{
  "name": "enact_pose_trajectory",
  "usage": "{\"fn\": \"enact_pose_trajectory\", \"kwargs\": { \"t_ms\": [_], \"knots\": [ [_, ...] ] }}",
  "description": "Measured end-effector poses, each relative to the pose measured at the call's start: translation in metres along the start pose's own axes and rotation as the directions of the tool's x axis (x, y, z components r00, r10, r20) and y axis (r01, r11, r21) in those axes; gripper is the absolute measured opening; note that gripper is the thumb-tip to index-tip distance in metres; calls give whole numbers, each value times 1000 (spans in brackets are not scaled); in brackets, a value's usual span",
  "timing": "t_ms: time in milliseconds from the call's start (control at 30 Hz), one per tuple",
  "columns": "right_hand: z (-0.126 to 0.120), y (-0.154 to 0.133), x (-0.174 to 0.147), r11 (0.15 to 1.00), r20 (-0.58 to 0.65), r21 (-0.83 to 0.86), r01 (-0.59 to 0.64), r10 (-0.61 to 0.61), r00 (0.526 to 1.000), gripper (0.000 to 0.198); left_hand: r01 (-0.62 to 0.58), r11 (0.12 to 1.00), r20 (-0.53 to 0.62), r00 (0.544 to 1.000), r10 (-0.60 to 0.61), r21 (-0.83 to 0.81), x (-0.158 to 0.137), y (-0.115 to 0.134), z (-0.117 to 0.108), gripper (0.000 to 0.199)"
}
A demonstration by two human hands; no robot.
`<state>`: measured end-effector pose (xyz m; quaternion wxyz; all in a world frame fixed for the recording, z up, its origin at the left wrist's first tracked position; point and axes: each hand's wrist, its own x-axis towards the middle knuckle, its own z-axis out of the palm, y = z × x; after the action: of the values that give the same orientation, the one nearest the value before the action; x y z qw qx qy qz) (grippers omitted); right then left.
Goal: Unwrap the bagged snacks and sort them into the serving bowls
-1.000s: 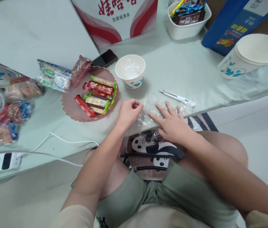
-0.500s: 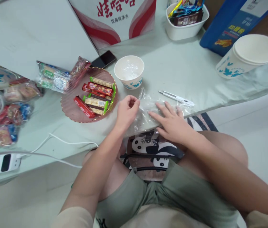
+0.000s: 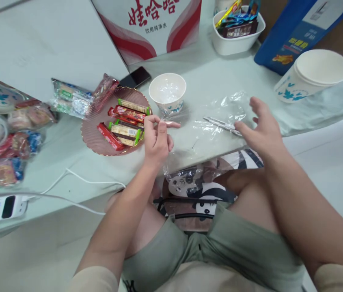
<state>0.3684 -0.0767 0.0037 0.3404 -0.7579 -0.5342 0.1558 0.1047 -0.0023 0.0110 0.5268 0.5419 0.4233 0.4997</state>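
Clear film (image 3: 210,129) spread at the table (image 3: 283,117) edge, 1 hand at each side.
I see the wrinkled film lying between the hands, its long axis slanting from a front-left portion overhanging the table edge to the back right. The left hand (image 3: 158,140) has its index finger extended rightward, other fingers curled; whether it grips film, I cannot tell. The right hand (image 3: 261,125) is spread wide, thumb near the slim white tool (image 3: 220,124), whose narrow tip points left and slightly backward. 1 paper bowl (image 3: 167,91) stands upright behind the left hand.
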Motion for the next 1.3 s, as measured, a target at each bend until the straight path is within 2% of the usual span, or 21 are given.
{"fn": "enact_pose_trajectory", "kwargs": {
  "t_ms": [100, 233, 300, 367, 467, 533, 600, 667, 733, 800, 967, 1033, 1167, 1300],
  "knots": [
    [3, -1, 5, 947, 92, 306, -100, 75, 993, 69, 1, 1000, -30, 1000, -1, 6, -2, 4, -2, 36],
    [6, -17, 5, 762, 156, 612, -210, 144, 977, 26, 1, 999, -36, 999, 1, 35, -5, 8, -6, 39],
    [7, -23, 6, 681, 153, 689, -247, 197, 968, 28, -2, 1000, -24, 1000, 3, 29, -6, 7, -8, 40],
    [8, -24, 9, 650, 115, 711, -267, 268, 957, 33, 1, 999, -33, 999, 0, 32, -8, 6, -9, 40],
    [5, -20, 12, 653, 25, 712, -258, 343, 939, 29, -5, 998, -83, 997, 10, 64, -10, 5, -10, 40],
    [0, -18, 12, 607, 43, 745, -276, 369, 928, 26, -29, 997, -140, 989, 38, 71, -9, 9, -11, 42],
    [-5, -18, 7, 524, 169, 776, -351, 363, 916, 30, -69, 996, -219, 972, 81, 62, -7, 16, -12, 42],
    [-10, -20, -1, 478, 341, 761, -438, 279, 897, 37, -105, 993, -306, 945, 117, 55, -3, 26, -13, 38],
    [-13, -23, -10, 498, 476, 723, -479, 143, 868, 40, -130, 991, -373, 918, 135, 38, 2, 35, -13, 29],
    [-13, -27, -15, 506, 530, 717, -479, 50, 847, 38, -153, 988, -414, 900, 139, -1, 6, 40, -13, 20],
    [-9, -39, -14, 374, 473, 797, -475, 103, 875, 39, -207, 978, -494, 853, 165, -30, 11, 38, -21, 18],
    [-8, -40, -12, 381, 495, 783, -492, 97, 863, 39, -214, 977, -504, 845, 177, -15, 10, 37, -26, 21],
    [-5, -36, -12, 432, 532, 751, -500, 53, 845, 42, -223, 974, -478, 859, 181, -31, 9, 38, -35, 23],
    [2, -34, -13, 454, 436, 780, -432, 101, 894, 48, -231, 972, -464, 866, 186, -41, 7, 37, -35, 21]
  ]
}}
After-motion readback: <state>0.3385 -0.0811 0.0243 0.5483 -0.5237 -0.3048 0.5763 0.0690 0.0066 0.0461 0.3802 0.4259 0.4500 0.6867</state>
